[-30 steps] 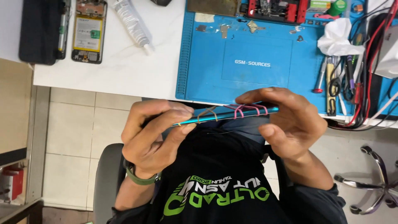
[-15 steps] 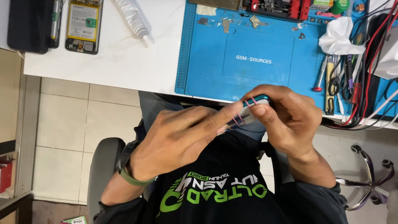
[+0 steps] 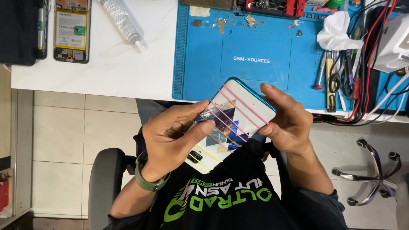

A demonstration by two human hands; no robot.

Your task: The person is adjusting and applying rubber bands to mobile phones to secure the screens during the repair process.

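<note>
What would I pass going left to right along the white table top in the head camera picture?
Opened phone with yellow battery → white tube → blue work mat → crumpled white tissue → row of hand tools → white box with red and black wires.

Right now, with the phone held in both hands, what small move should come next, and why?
Probably the left hand should pull the next pink band off the phone. Its thumb already rests on the glossy back near the bands, the right hand steadies the far edge, and several pink and yellow bands remain.
</note>
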